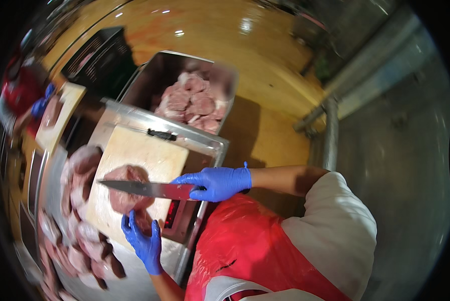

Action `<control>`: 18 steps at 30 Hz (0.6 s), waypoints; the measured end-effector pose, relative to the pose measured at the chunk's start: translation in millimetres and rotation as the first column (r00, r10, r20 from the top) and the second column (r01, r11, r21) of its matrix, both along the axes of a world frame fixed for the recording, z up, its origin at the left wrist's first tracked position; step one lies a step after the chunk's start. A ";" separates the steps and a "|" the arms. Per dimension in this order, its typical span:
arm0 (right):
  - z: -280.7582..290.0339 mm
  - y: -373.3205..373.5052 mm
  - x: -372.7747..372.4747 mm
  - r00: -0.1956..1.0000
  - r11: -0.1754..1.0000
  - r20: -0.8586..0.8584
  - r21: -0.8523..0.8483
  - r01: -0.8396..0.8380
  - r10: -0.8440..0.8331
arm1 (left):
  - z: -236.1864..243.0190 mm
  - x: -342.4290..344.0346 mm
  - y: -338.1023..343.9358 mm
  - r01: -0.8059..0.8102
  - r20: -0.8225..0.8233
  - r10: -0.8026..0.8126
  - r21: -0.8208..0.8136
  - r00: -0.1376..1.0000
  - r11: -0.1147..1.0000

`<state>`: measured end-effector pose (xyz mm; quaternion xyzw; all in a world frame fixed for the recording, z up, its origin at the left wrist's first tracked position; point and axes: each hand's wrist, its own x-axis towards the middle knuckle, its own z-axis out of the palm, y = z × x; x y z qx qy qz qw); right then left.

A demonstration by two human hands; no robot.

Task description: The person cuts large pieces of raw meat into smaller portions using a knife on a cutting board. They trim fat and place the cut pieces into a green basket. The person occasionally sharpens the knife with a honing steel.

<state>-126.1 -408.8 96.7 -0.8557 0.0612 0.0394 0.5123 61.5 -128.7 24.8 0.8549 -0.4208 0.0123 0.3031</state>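
My right hand (216, 183), in a blue glove, is closed round the red handle of a large knife (134, 188). Its blade points left and lies across a piece of raw meat (127, 204) on a pale cutting board (149, 143). At the meat's near end is my blue-gloved left hand (145, 246), its thumb and fingers on either side of that end. The blade covers part of the meat, and whether it has cut in I cannot tell.
Several raw meat pieces (82, 236) lie on the metal table (134, 276) left of the board. A dark-handled tool (161, 134) rests at the board's far edge. Beyond stands a metal bin (139, 90) of cut meat. At far left, a co-worker (24, 95) handles meat on another board.
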 end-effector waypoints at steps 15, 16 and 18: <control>38.7 -179.6 -141.6 -0.120 0.134 0.240 0.819 0.557 -0.963 | -6.7 29.5 -15.9 -0.078 0.021 0.078 0.003 0.997 0.997; 46.1 -192.0 -137.7 -0.214 0.088 0.216 0.868 0.489 -0.953 | -10.4 29.7 -19.1 -0.125 0.014 0.125 0.007 0.992 0.992; 46.7 -196.2 -120.5 -0.185 0.068 0.184 0.863 0.501 -0.965 | -14.3 28.1 -24.1 -0.150 0.014 0.150 0.026 0.989 0.988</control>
